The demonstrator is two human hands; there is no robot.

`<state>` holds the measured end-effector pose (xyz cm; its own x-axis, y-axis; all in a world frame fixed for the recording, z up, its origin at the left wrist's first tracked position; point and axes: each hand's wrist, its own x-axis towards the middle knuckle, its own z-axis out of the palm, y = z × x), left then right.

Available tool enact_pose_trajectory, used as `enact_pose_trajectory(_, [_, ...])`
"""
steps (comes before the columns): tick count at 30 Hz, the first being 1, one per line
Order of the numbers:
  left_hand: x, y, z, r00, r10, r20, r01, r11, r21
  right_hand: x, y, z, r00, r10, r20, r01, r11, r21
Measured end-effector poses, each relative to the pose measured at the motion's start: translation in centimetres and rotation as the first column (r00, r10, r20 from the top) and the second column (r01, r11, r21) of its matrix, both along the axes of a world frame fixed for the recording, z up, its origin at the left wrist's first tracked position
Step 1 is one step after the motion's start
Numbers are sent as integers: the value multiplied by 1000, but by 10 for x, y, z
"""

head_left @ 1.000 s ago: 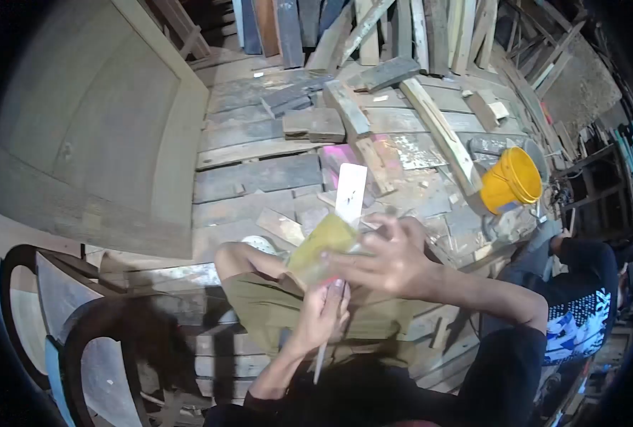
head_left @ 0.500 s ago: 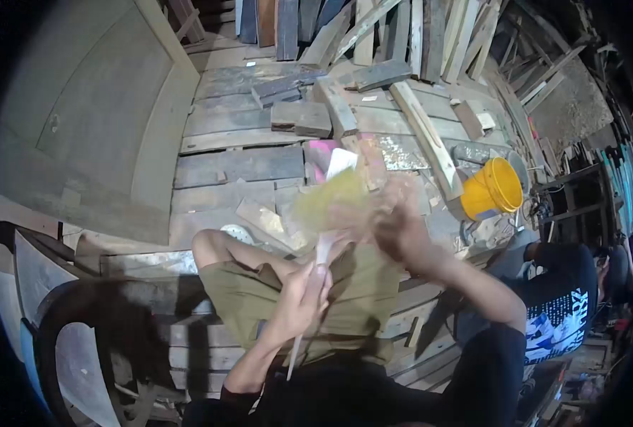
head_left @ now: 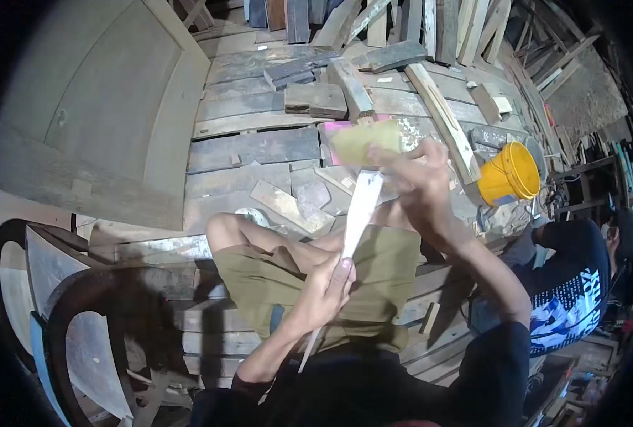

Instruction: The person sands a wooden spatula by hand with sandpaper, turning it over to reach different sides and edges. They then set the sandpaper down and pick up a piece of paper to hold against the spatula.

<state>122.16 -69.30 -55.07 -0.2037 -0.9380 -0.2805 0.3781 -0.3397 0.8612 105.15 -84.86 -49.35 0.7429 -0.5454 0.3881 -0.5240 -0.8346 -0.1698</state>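
My left hand [head_left: 328, 292] is closed around the narrow part of a long white tapered piece [head_left: 363, 210], which widens away from me; its thin tail passes below my fist toward my body. At the wide far end, my right hand [head_left: 425, 178] grips a thin yellow-green sheet [head_left: 373, 136], its fingers partly smeared by motion. The sheet overlaps the tip of the white piece in this view. Pink material [head_left: 339, 135] shows behind the sheet on the floor.
Short wood blocks [head_left: 316, 99] and a long pale beam [head_left: 441, 121] lie on the plank floor. A yellow bucket [head_left: 509, 173] stands at right, near a seated person [head_left: 566, 285]. A large panel [head_left: 110, 107] and curved dark frames [head_left: 81, 292] are at left.
My right hand and the yellow-green sheet have moved away from me, toward the far end of the white piece, so more of its wide part shows. The view has shifted slightly.
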Motion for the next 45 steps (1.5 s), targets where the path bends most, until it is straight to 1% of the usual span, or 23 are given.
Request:
enact_pose_trajectory(1, [-2, 1, 6, 1000, 1, 8, -1, 1000, -17, -4, -1, -2, 999, -30, -13, 30, 1000, -2])
enact_pose_trajectory(4, [1, 1, 4, 999, 38, 25, -38, 999, -16, 0, 24, -11, 970, 244, -6, -244, 967, -77])
enact_pose_trajectory(7, [3, 0, -8, 1000, 0, 31, 1, 1000, -20, 3, 3, -1, 970, -198, 144, 134, 922, 364])
enact_pose_trajectory(9, [5, 0, -11, 999, 29, 37, -28, 1000, -10, 6, 15, -3, 988, -92, -124, 95, 995, 19])
enact_pose_trajectory(11, [14, 6, -29, 984, -13, 179, 12, 1000, 2, 2, 27, -21, 989, 78, -130, -35, 952, 305])
enact_pose_trajectory(13, [16, -2, -22, 995, -32, 96, 30, 999, 24, 3, 7, -10, 996, -84, 40, 57, 891, 451])
enact_pose_trajectory(16, [13, -7, -7, 998, -7, 57, 6, 1000, 25, 10, 9, -21, 947, 12, 320, -124, 935, 333])
enact_pose_trajectory(18, [14, -2, -11, 989, 64, 132, -60, 998, -37, 10, 32, -15, 934, 354, 56, -356, 933, 52])
enact_pose_trajectory(19, [15, -3, -13, 987, 26, 157, -15, 997, -70, 9, 26, -17, 944, 327, 45, -329, 943, 57])
enact_pose_trajectory(21, [12, -9, -9, 989, 14, 148, -6, 999, -52, 4, 0, -23, 979, -55, 197, -27, 920, 391])
enact_pose_trajectory(22, [9, -9, -7, 990, 0, 141, 6, 999, -43, 8, -12, -4, 984, -159, 83, 144, 976, 163])
enact_pose_trajectory(23, [6, -9, -7, 996, 3, 88, 3, 998, -69, 9, 6, -16, 982, -13, 187, 5, 999, 43])
enact_pose_trajectory(26, [7, -9, -22, 952, 122, 280, -43, 961, -274, 16, 25, -6, 960, 277, 41, -276, 961, -32])
enact_pose_trajectory(28, [8, -10, -14, 977, 62, 203, -33, 989, -146, 8, -6, -16, 993, -91, 79, 89, 996, 29])
enact_pose_trajectory(30, [8, -16, -5, 988, 41, 151, -30, 997, -75, 4, -10, -12, 989, -134, 67, 134, 991, 5])
enact_pose_trajectory(32, [12, -19, -1, 989, 58, 133, -53, 998, -43, 12, 9, 2, 988, 156, 2, -155, 984, -81])
enact_pose_trajectory(34, [12, -12, -4, 991, 37, 132, -35, 999, -20, 15, 17, -9, 959, 182, 218, -203, 976, 78])
enact_pose_trajectory(35, [9, -12, -8, 991, 26, 134, -21, 999, -39, 17, 7, -24, 901, 34, 432, -161, 952, 261])
enact_pose_trajectory(38, [5, -15, -2, 994, 47, 96, -45, 999, -25, 10, 8, -17, 989, 125, -83, -130, 990, -60])
enact_pose_trajectory(39, [6, -12, -6, 996, 44, 79, -44, 999, -3, 10, 6, -17, 986, 151, -73, -154, 987, -41])
enact_pose_trajectory(42, [3, -9, -8, 997, 42, 70, -43, 999, 23, 6, -3, -42, 956, -17, 292, -136, 858, 495])
enact_pose_trajectory(43, [0, -9, -3, 995, 74, 67, -75, 997, 16, 10, 14, -31, 979, 159, 129, -183, 962, 202])
enact_pose_trajectory(45, [2, -3, -27, 988, 108, 106, -101, 993, -66, 10, 32, -15, 877, 475, -78, -471, 880, 63])
